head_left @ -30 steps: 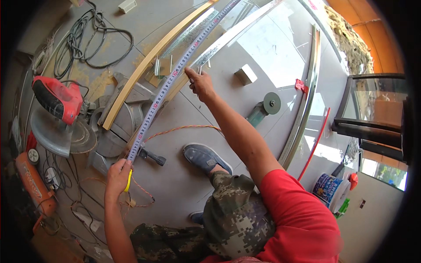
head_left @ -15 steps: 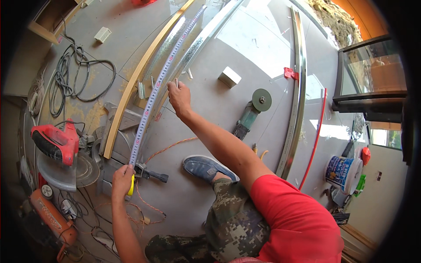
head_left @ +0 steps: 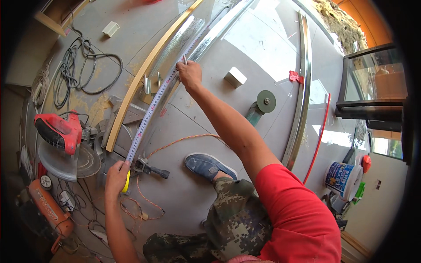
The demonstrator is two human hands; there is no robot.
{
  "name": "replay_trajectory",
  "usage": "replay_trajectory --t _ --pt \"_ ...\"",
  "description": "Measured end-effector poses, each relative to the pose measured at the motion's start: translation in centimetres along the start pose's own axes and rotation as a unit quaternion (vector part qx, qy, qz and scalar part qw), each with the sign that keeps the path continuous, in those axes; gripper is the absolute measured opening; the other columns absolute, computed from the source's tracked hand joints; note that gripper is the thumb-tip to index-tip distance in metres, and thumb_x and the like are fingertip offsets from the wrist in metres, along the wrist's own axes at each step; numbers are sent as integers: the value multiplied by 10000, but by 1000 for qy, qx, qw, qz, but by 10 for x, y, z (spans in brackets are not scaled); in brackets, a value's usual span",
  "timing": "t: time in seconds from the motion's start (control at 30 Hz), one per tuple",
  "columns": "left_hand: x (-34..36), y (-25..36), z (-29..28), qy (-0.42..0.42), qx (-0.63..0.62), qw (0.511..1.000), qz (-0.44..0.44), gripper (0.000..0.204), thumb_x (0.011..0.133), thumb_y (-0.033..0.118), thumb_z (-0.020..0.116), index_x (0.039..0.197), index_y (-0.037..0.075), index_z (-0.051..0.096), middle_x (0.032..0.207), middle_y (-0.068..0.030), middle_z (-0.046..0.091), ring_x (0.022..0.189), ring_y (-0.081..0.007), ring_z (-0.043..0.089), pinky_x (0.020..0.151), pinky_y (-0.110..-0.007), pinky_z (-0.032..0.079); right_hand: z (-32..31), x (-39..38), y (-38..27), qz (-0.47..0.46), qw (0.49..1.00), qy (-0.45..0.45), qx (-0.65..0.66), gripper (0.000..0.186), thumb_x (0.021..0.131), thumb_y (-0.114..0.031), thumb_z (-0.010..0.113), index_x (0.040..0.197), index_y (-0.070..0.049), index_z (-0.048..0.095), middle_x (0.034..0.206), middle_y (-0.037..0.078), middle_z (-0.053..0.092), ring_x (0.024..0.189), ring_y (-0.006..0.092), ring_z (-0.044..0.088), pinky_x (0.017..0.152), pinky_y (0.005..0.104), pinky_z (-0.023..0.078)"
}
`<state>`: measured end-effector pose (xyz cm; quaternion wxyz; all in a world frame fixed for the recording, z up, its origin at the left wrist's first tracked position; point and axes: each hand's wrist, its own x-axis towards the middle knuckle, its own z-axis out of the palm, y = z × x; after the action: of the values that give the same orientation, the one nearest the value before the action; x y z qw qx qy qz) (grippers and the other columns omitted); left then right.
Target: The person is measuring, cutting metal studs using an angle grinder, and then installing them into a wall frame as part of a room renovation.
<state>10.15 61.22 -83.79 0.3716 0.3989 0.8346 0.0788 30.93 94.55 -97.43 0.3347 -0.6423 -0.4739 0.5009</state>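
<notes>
At the lower left my left hand point(head_left: 116, 176) is closed round a yellow tape measure point(head_left: 126, 182), most of its case hidden by the palm. From it the white blade point(head_left: 150, 111) runs out away from me, over a miter saw's base and along a long silver metal profile point(head_left: 211, 37). My right hand point(head_left: 190, 75) is closed beside the blade, farther out. A slim, pencil-like marking stick point(head_left: 184, 60) pokes up between its thumb and fingers. Whether the fingers touch the blade I cannot tell.
A wooden strip point(head_left: 144, 68) lies left of the blade. The red-handled miter saw point(head_left: 61, 131) and an orange tank point(head_left: 49, 208) stand left. An angle grinder point(head_left: 262, 105) and a small white block point(head_left: 236, 77) rest right of my arm. Cables point(head_left: 72, 72) coil at far left.
My right hand has slid farther out along the tape blade with the marking stick. My left hand has shifted slightly left with the tape measure, and the view has moved a little.
</notes>
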Motion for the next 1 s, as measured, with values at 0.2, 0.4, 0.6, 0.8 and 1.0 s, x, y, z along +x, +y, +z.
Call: replay_trajectory --t 0.2,0.4,0.6,0.8,1.0 --pt "-42 -64 -19 28 32 999 -31 443 965 378 523 836 -41 584 634 -140 504 607 -182 462 587 -376 402 -25 31 -3 -18 995 40 -93 343 776 -330 558 836 -29 710 837 216 680 822 380 661 774 440 515" --pt "-55 -85 -15 48 14 997 -57 406 954 332 547 811 -46 580 631 -155 494 590 -204 446 575 -380 394 -25 26 -6 -17 995 12 -94 332 773 -331 562 834 -41 710 823 203 684 816 369 665 767 435 515" --pt "-55 -94 -4 75 1 997 -36 413 954 332 548 808 -52 586 633 -174 503 580 -222 454 575 -388 396 -22 26 5 -14 994 24 -106 325 778 -325 564 833 -40 710 819 202 682 818 365 667 760 439 511" --pt "-52 -93 -1 77 15 996 -41 415 952 338 549 818 -52 596 630 -189 503 572 -235 463 577 -398 401 -25 28 11 -7 993 20 -115 324 777 -320 577 833 -29 710 823 208 681 811 372 663 752 433 512" --pt "-59 -117 6 75 6 996 -54 409 945 342 554 831 -45 616 618 -150 506 579 -198 468 575 -379 405 -10 20 17 -12 994 3 -109 356 797 -356 605 862 -23 713 840 215 684 818 390 658 772 437 505"
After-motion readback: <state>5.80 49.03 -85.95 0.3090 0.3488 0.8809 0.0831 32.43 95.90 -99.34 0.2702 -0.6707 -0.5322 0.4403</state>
